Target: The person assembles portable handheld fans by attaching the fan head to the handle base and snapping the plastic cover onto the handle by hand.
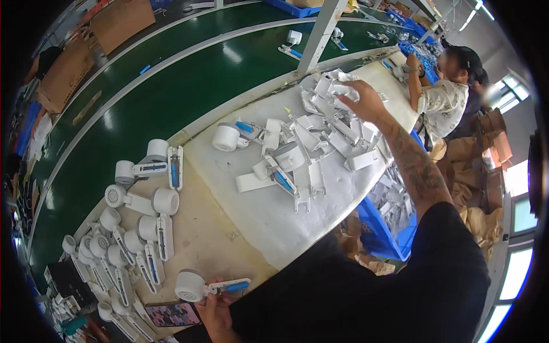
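Observation:
Near the table's front edge my left hand (pixel 215 313) grips a white handheld fan (pixel 190 285), which has a round, perforated head. Its handle is uncovered and shows a blue cylinder, probably a battery. My right hand (pixel 366 104) reaches to the far right with its fingers apart, over a heap of white plastic handle covers (pixel 343 137). I cannot tell whether its fingertips touch a cover. Between the hands lie a fan with a blue cylinder showing (pixel 227 137) and another partly open fan (pixel 289 157), both beside the loose covers.
Several white fans (pixel 147 228) crowd the table's left side. A phone (pixel 171 314) lies near my left hand. Beyond the table runs a green conveyor (pixel 229 86), with a metal post (pixel 320 37) at its near edge. A blue crate (pixel 380 231) stands below right; a co-worker (pixel 449 97) sits far right.

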`<state>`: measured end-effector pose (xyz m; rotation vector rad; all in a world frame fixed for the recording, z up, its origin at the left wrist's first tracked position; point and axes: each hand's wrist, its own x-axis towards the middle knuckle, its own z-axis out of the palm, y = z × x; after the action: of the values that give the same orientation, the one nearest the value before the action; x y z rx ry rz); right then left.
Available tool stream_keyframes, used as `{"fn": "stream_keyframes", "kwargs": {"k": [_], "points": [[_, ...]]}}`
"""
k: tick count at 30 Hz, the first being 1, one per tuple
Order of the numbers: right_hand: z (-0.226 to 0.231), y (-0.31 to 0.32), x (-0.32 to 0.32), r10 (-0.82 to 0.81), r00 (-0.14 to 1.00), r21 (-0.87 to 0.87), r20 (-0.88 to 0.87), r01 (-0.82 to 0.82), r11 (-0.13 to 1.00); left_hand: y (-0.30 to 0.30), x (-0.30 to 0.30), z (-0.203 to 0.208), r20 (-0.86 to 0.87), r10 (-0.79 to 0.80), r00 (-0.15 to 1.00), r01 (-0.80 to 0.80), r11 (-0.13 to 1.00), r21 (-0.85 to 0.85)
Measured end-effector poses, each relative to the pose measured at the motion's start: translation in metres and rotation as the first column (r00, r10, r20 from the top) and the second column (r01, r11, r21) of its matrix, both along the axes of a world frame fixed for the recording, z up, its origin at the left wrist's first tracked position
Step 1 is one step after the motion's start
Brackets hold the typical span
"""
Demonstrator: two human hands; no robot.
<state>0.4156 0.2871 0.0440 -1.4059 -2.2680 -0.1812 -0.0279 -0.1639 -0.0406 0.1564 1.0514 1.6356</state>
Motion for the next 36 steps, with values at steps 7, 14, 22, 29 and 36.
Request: {"fn": "stream_keyframes", "kwargs": {"k": [7, 14, 22, 29, 36], "points": [[-0.011, 0.000, -0.081, -0.155, 0.972, -0.402, 0.176, 0.215, 0.890, 0.004, -0.009, 0.007, 0.019, 0.007, 1.000, -0.007, 1.000, -0.005], [0.020, -0.001, -0.075, -0.062, 0.986, -0.293, 0.154, 0.105, 0.950, 0.009, 0.003, 0.012, 0.069, 0.036, 0.997, -0.031, 0.997, -0.073], [0.134, -0.146, -0.203, 0.213, 0.755, -0.419, -0.620, -0.548, 0.723, 0.032, -0.022, 0.035, 0.064, 0.225, 0.972, -0.234, 0.951, 0.201], [0.053, -0.251, -0.291, -0.298, 0.366, -0.404, -0.882, -0.911, 0.078, 0.066, -0.017, 0.088, 0.025, 0.361, 0.932, -0.348, 0.877, 0.332], [0.025, -0.282, -0.319, -0.459, 0.426, -0.431, -0.779, -0.897, -0.102, 0.055, 0.002, 0.093, -0.038, 0.393, 0.919, -0.349, 0.855, 0.384]]}}
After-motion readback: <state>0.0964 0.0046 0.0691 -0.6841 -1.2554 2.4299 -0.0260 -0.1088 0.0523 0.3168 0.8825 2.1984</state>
